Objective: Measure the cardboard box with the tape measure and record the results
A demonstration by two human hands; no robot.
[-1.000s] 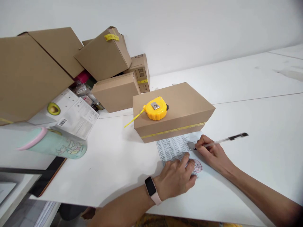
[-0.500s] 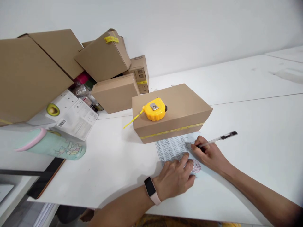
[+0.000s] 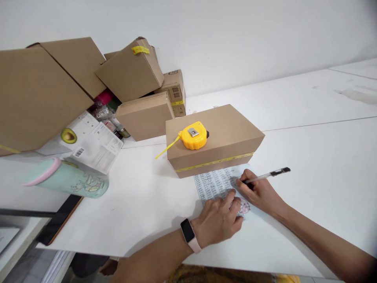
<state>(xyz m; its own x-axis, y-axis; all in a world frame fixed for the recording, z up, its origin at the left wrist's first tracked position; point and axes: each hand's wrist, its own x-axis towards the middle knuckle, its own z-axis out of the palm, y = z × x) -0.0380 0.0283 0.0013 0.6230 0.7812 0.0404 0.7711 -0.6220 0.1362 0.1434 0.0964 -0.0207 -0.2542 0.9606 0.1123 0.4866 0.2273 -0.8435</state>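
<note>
My right hand [image 3: 260, 193] pinches a pen [image 3: 266, 175], its lower end at the upper right part of a printed sheet [image 3: 212, 184]. Rows of small characters and a round reddish stamp mark show on the paper. My left hand [image 3: 220, 218], with a watch on its wrist, lies on the lower part of the sheet with fingers spread. Just beyond, a closed cardboard box [image 3: 218, 133] with yellow tape along its side partly covers the sheet's far edge. A yellow tape measure [image 3: 194, 135] rests on that box, its strap hanging over the left side.
Several cardboard boxes [image 3: 129, 70] are stacked at the back left against the wall. Nearer, a white box with an avocado picture [image 3: 97, 147] stands behind a mint-green bottle [image 3: 79, 182]. A dark flat object [image 3: 60, 222] lies at the table's left edge.
The pen has tilted slightly, its top end dropping a little and moving left. My right hand has shifted very slightly left; my left hand stays on the paper.
</note>
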